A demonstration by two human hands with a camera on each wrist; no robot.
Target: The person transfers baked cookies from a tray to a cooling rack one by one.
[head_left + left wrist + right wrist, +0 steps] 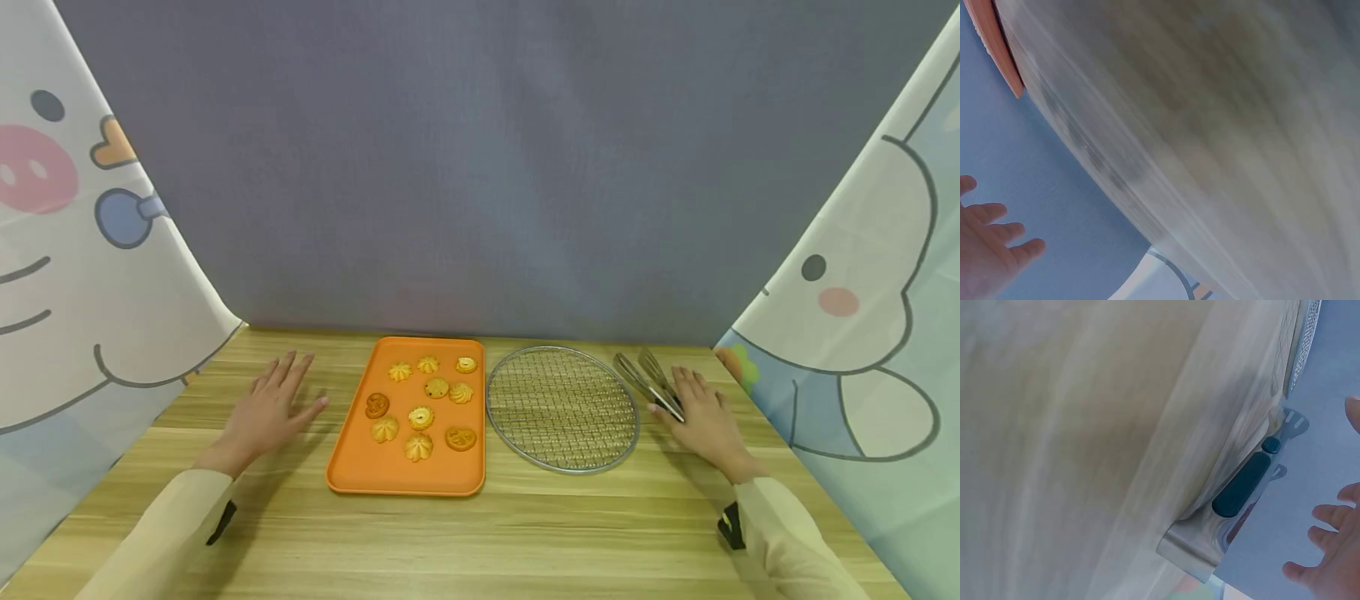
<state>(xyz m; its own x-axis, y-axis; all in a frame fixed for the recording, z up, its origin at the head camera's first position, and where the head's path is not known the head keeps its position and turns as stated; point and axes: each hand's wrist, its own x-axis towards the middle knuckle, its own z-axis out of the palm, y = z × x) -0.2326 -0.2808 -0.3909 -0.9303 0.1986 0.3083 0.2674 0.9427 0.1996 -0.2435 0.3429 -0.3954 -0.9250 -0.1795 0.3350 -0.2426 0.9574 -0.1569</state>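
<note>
Beyond the left sleeve [161, 529], the left hand [266, 414] is extended, nothing grasped, as is the right hand [705, 423]; the tongs [1242, 485], laid between it and the rack [562, 408], are best gripped midway, lightly.

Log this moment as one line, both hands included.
left grip: empty, beside orange tray | right grip: empty, near tongs | cookies: on tray | wire rack: between tray and tongs

R hand [1334, 553] nr metal tongs [1241, 487]
</note>
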